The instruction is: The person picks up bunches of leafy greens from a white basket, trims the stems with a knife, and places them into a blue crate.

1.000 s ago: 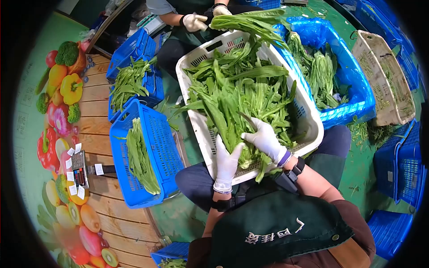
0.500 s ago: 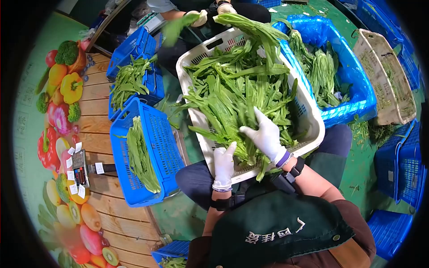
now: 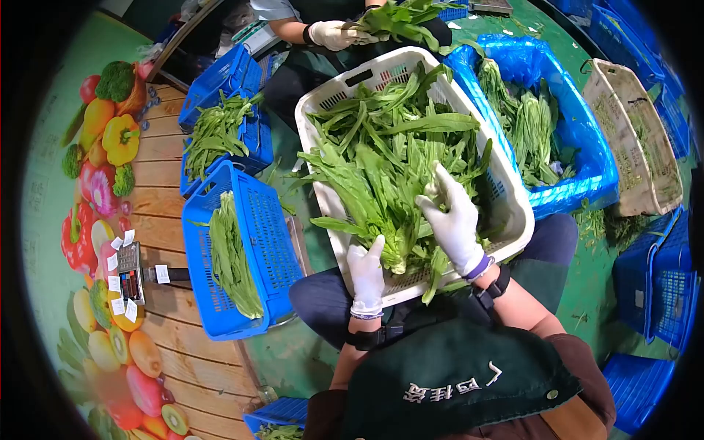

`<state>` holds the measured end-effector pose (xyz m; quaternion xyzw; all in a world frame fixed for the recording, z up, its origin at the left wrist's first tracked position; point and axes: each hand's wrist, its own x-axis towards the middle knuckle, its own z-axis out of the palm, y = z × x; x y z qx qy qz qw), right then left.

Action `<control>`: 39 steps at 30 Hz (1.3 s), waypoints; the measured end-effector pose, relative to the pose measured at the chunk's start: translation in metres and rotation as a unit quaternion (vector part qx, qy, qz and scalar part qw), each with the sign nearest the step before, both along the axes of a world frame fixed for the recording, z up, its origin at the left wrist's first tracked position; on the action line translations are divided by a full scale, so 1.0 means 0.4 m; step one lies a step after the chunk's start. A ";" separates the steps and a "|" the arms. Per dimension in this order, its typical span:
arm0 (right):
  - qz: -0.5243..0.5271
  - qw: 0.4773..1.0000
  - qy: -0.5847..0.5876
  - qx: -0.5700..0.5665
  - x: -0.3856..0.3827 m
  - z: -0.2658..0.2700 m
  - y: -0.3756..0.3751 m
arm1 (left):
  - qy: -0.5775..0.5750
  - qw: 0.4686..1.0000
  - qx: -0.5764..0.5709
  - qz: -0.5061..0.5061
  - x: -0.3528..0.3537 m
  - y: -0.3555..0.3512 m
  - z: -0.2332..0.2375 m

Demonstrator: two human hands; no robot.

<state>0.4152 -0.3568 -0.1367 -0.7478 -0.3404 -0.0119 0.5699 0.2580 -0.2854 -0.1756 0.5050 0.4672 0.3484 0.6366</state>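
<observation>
A white plastic crate [image 3: 525,233] full of long leafy greens [image 3: 433,123] stands in front of me, its near end between my knees. My left hand [image 3: 366,273], in a white glove, grips the stem end of a bunch of leafy greens [image 3: 381,209] at the crate's near left corner; its thumb points up and its fingers are partly hidden by leaves. Above the greens on the right side is my gloved right hand [image 3: 456,224]. Its thumb and fingers are apart, with nothing visible between them.
Across the crate, a person's gloved hand [image 3: 334,34] holds more greens. A blue-lined crate [image 3: 603,165] of greens and a beige crate [image 3: 623,165] stand to the right. Blue baskets [image 3: 275,242] with greens stand left, by a wooden slatted surface [image 3: 165,198].
My right hand has drawn slightly right and away from the bunch, its fingers curling. My left hand stays nearly in place. The person opposite has brought their hands together at a bunch.
</observation>
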 end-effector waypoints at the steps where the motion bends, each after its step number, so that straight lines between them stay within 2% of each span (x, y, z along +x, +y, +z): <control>1: 0.015 0.999 -0.019 0.040 -0.008 0.008 0.002 | 0.008 1.000 0.011 0.018 -0.002 0.000 -0.010; 2: 0.048 0.995 -0.069 0.054 -0.024 0.030 0.005 | 0.037 0.999 -0.002 0.012 0.011 -0.011 0.036; 3: 0.076 0.997 -0.008 0.007 -0.054 0.049 0.009 | 0.037 0.999 -0.003 0.011 0.017 -0.022 0.044; 5: 0.073 0.990 -0.032 -0.114 -0.072 0.021 0.036 | -0.032 0.999 0.027 0.019 0.030 -0.042 0.056; 6: 0.122 0.981 0.082 -0.129 -0.068 -0.015 0.041 | 0.002 1.000 0.001 -0.005 0.027 -0.046 0.073; 7: 0.132 0.986 0.067 -0.078 -0.056 -0.028 0.046 | 0.002 1.000 0.004 -0.004 0.019 -0.034 0.077; 9: 0.141 0.954 0.260 -0.042 -0.042 -0.053 0.034 | 0.071 0.995 0.044 -0.055 -0.010 -0.020 0.084; 10: 0.132 0.935 0.329 0.001 -0.033 -0.061 0.034 | 0.027 0.998 0.064 -0.010 -0.002 -0.020 0.079; 11: 0.102 0.923 0.370 0.007 -0.026 -0.062 0.031 | 0.028 0.998 0.063 -0.007 -0.017 -0.014 0.067; 13: 0.107 0.918 0.381 0.001 -0.008 -0.075 0.024 | 0.146 0.968 0.190 -0.075 -0.036 0.001 0.057; 14: 0.109 0.919 0.379 0.000 -0.009 -0.080 0.026 | 0.206 0.967 0.135 -0.072 -0.035 0.001 0.066; 15: 0.120 0.920 0.372 0.038 -0.013 -0.084 0.027 | 0.205 0.967 0.134 -0.070 -0.019 -0.003 0.071; 17: 0.133 0.919 0.365 0.073 -0.014 -0.082 0.027 | -0.039 0.995 0.079 0.039 0.018 -0.018 0.081; 19: 0.090 0.960 0.262 0.039 -0.009 -0.069 0.021 | -0.002 0.997 0.071 0.027 -0.003 -0.004 0.065; 20: 0.091 0.966 0.243 0.013 -0.013 -0.019 0.011 | 0.034 0.997 0.064 0.013 -0.008 0.003 0.060; 21: 0.140 0.955 0.244 0.096 -0.026 -0.043 0.017 | 0.033 0.997 0.065 0.013 -0.010 0.003 0.054; 23: 0.219 0.956 0.195 0.015 -0.063 0.028 0.004 | 0.033 0.999 -0.013 0.031 0.003 -0.010 0.091; 24: 0.208 0.969 0.130 -0.009 -0.081 0.035 0.019 | 0.034 0.999 -0.014 0.029 -0.009 -0.012 0.077; 25: 0.196 0.978 0.063 -0.033 -0.090 0.035 0.031 | 0.123 0.985 0.112 -0.040 -0.024 -0.014 0.068; 26: 0.192 0.979 0.054 -0.040 -0.090 0.011 0.038 | 0.209 0.943 0.236 -0.107 -0.034 -0.013 0.059; 27: 0.192 0.979 0.054 -0.039 -0.084 -0.013 0.040 | 0.209 0.943 0.236 -0.107 -0.037 -0.015 0.048; 29: 0.219 0.960 0.154 -0.082 -0.067 -0.038 0.037 | 0.111 0.978 0.169 -0.047 -0.024 -0.025 0.077; 30: 0.198 0.960 0.192 -0.046 -0.063 -0.049 0.035 | 0.103 0.971 0.212 -0.048 -0.032 -0.017 0.072; 33: 0.173 0.904 0.390 0.022 -0.052 -0.109 0.038 | 0.115 0.971 0.203 -0.060 -0.043 0.002 0.082; 34: 0.158 0.875 0.454 0.056 -0.051 -0.066 0.030 | 0.085 0.970 0.226 -0.037 -0.041 0.010 0.064; 37: 0.168 0.824 0.542 -0.005 -0.027 -0.031 0.015 | 0.052 0.971 0.229 -0.042 -0.044 0.029 0.041; 38: 0.169 0.823 0.542 -0.005 -0.022 -0.029 0.011 | 0.053 0.971 0.229 -0.040 -0.037 0.030 0.046; 39: 0.184 0.822 0.539 -0.021 -0.018 -0.030 0.007 | -0.031 0.992 0.120 0.001 -0.028 0.028 0.051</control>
